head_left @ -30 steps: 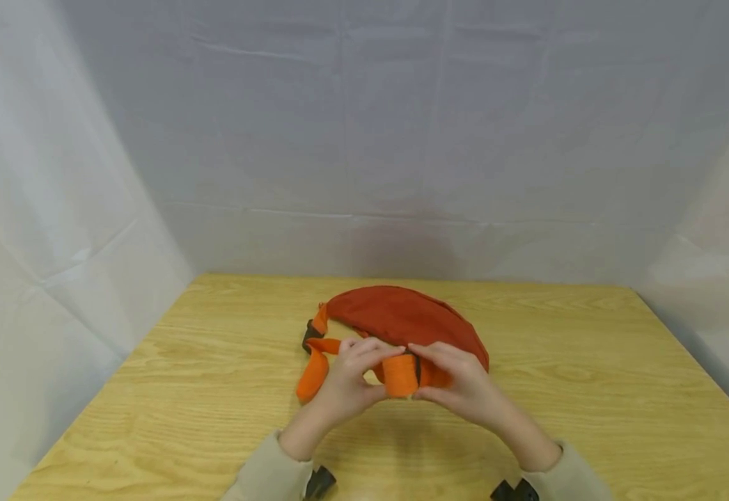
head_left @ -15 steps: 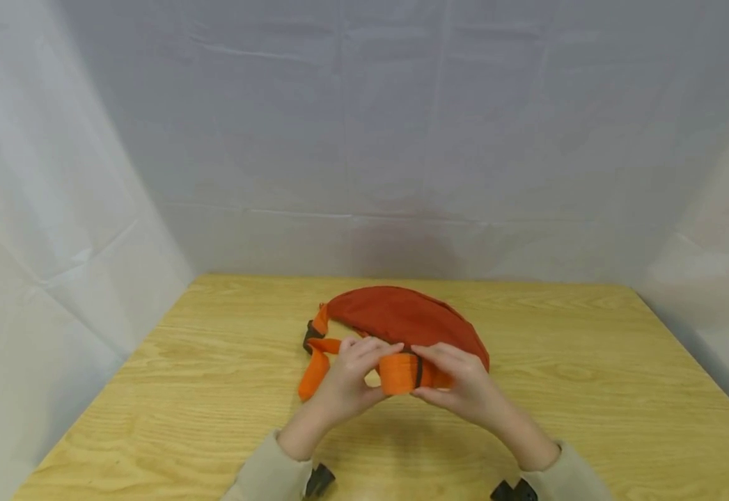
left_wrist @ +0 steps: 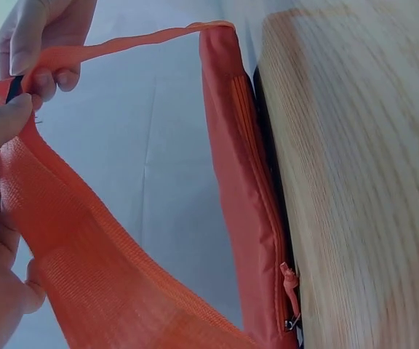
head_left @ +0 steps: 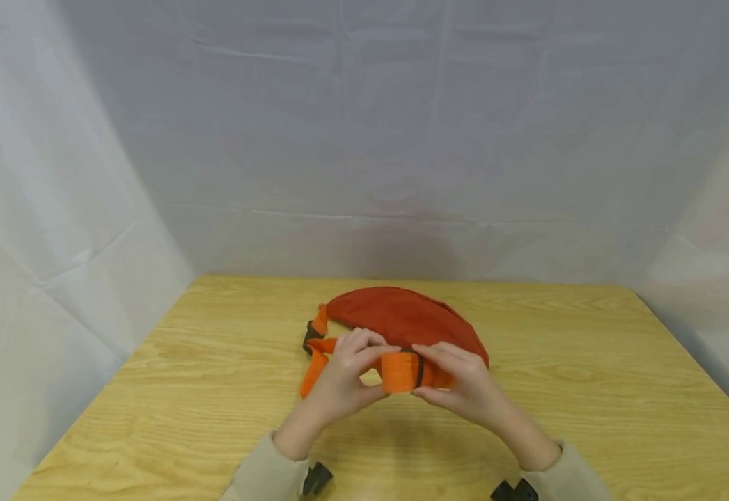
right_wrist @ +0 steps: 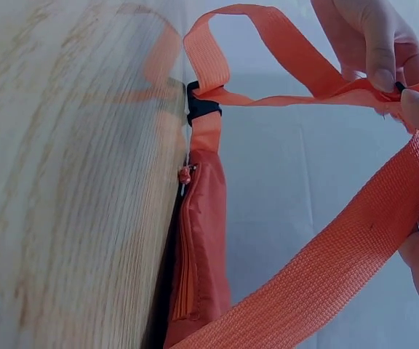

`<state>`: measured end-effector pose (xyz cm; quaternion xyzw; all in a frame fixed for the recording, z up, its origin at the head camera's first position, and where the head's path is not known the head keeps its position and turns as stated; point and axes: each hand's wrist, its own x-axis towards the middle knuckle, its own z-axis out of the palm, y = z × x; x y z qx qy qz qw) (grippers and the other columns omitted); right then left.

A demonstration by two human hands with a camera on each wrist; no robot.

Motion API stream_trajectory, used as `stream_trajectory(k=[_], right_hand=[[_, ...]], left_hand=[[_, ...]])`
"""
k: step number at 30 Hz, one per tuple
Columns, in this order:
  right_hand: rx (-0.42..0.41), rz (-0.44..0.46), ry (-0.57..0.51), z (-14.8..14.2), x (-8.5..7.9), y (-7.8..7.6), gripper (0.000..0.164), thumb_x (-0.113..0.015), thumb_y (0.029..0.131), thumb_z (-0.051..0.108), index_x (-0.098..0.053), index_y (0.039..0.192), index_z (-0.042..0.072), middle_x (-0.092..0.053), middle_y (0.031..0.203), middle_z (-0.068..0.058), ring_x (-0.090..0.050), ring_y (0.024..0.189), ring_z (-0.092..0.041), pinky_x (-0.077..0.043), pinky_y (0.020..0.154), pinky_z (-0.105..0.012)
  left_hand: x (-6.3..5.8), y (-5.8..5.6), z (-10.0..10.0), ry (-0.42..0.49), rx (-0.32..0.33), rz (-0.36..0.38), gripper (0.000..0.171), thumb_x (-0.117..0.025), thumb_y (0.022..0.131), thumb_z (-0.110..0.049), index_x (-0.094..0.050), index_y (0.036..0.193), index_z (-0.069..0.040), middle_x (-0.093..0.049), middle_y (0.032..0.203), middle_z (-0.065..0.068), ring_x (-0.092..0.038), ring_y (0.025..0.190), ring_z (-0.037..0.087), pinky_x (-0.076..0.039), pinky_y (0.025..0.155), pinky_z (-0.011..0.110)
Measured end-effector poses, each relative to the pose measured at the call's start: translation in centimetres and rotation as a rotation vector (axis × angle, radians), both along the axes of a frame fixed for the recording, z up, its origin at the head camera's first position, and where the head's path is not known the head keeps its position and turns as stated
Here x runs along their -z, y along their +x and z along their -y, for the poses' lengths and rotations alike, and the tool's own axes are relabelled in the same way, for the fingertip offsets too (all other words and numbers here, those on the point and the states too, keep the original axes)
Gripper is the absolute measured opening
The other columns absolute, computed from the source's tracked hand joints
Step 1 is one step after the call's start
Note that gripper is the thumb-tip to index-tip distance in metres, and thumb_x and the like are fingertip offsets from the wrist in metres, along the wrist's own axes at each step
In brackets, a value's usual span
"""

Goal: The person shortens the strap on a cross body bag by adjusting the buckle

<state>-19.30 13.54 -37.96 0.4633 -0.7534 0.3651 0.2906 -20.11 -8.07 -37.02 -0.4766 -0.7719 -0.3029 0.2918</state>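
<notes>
We see a half-moon bag (head_left: 402, 313) of rust-red cloth lying on the wooden table (head_left: 182, 403), an orange zip (left_wrist: 247, 123) along its edge. At its nine o'clock sits a black buckle (head_left: 310, 337). At six, we find the left hand (head_left: 347, 376) and right hand (head_left: 469, 384) both pinching the ribbed orange strap (head_left: 397, 374), looped by a thin black band (head_left: 420, 371).
</notes>
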Motion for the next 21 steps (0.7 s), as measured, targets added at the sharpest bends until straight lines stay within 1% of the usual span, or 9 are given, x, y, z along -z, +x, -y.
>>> stream_trajectory(k=[2, 6, 9, 12, 14, 17, 19, 21], right_hand=[[-0.001, 0.005, -0.001, 0.0, 0.0, 0.0, 0.051, -0.058, 0.082, 0.036, -0.057, 0.108, -0.007, -0.060, 0.089, -0.007, -0.055, 0.075, -0.013, -0.044, 0.062, -0.017], [-0.008, -0.007, -0.008, 0.0, 0.0, 0.0, 0.050, -0.059, 0.081, 0.035, -0.057, 0.108, -0.006, -0.060, 0.090, -0.008, -0.056, 0.075, -0.013, -0.045, 0.062, -0.017], [-0.006, -0.011, -0.008, 0.0, -0.1, -0.1, 0.049, -0.060, 0.081, 0.035, -0.057, 0.109, -0.005, -0.061, 0.091, -0.008, -0.057, 0.076, -0.014, -0.045, 0.063, -0.019], [-0.004, -0.004, -0.001, -0.1, 0.0, -0.1, 0.049, -0.059, 0.081, 0.035, -0.058, 0.110, -0.005, -0.061, 0.091, -0.008, -0.057, 0.076, -0.014, -0.045, 0.063, -0.019], [-0.011, -0.004, 0.002, -0.1, 0.0, -0.2, 0.049, -0.059, 0.081, 0.035, -0.057, 0.110, -0.005, -0.060, 0.091, -0.008, -0.057, 0.076, -0.014, -0.045, 0.063, -0.018], [-0.011, 0.007, 0.011, -0.2, 0.0, -0.1, 0.049, -0.059, 0.081, 0.036, -0.058, 0.108, -0.006, -0.060, 0.091, -0.008, -0.056, 0.076, -0.013, -0.045, 0.063, -0.017], [-0.015, 0.002, 0.012, -0.2, 0.0, -0.1, 0.049, -0.059, 0.082, 0.035, -0.058, 0.108, -0.007, -0.060, 0.091, -0.008, -0.057, 0.077, -0.014, -0.045, 0.063, -0.018], [-0.019, 0.000, 0.013, -0.1, 0.0, -0.1, 0.049, -0.059, 0.081, 0.035, -0.058, 0.107, -0.007, -0.060, 0.092, -0.008, -0.057, 0.077, -0.014, -0.045, 0.064, -0.017]], left_hand=[[0.0, 0.0, 0.1, 0.006, 0.010, 0.030, 0.046, -0.079, 0.063, -0.009, -0.062, 0.104, -0.007, -0.049, 0.093, 0.000, -0.047, 0.083, 0.014, -0.034, 0.074, 0.034], [-0.3, 0.1, 0.2, 0.008, 0.031, 0.130, 0.044, -0.079, 0.064, -0.008, -0.062, 0.104, -0.008, -0.055, 0.093, -0.002, -0.051, 0.083, 0.010, -0.036, 0.073, 0.030], [-0.6, 0.0, 0.5, 0.000, 0.046, 0.182, 0.037, -0.075, 0.068, -0.004, -0.063, 0.102, -0.008, -0.061, 0.091, -0.001, -0.054, 0.078, 0.011, -0.039, 0.071, 0.028], [-0.8, 0.0, 0.8, -0.015, 0.044, 0.232, 0.031, -0.071, 0.072, -0.001, -0.064, 0.102, -0.006, -0.064, 0.091, 0.001, -0.056, 0.078, 0.012, -0.041, 0.072, 0.030], [-1.0, 0.0, 1.0, -0.018, 0.046, 0.290, 0.028, -0.068, 0.075, -0.003, -0.064, 0.103, -0.006, -0.065, 0.093, 0.001, -0.057, 0.082, 0.011, -0.041, 0.077, 0.031], [-1.1, 0.0, 1.2, -0.004, 0.090, 0.404, 0.027, -0.064, 0.079, -0.006, -0.063, 0.106, -0.005, -0.065, 0.096, 0.002, -0.058, 0.085, 0.009, -0.042, 0.079, 0.031], [-1.2, 0.0, 1.3, 0.014, 0.123, 0.477, 0.027, -0.062, 0.081, -0.007, -0.063, 0.108, -0.003, -0.064, 0.097, 0.004, -0.058, 0.084, 0.009, -0.045, 0.076, 0.028], [-1.2, -0.1, 1.4, 0.030, 0.155, 0.538, 0.027, -0.060, 0.082, -0.007, -0.062, 0.109, -0.001, -0.064, 0.098, 0.006, -0.059, 0.081, 0.009, -0.047, 0.070, 0.027]])
